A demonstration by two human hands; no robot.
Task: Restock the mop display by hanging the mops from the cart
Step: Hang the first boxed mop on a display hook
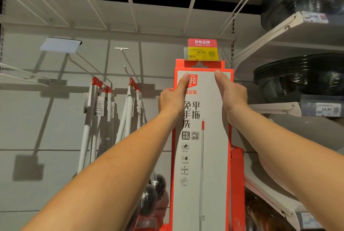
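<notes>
Hands (pixel 172 100) gripping upright mop box (pixel 202 156)

One head-worn camera looks forward and upward, close to the boxed mop (pixel 202 156) and the display wall (pixel 55 119) behind.

Mop box (pixel 202 156): white front, red-orange border & hang tab, black lettering, small grey icons, pic of white pole w/ red tip. Price tag (pixel 202 52): yellow, red header w/ white text. Hanging mops (pixel 87 128): white poles, red caps. Back wall (pixel 55 119): plain grey. Basins (pixel 305 74): glossy black. Shelves (pixel 275 107): white.
</notes>
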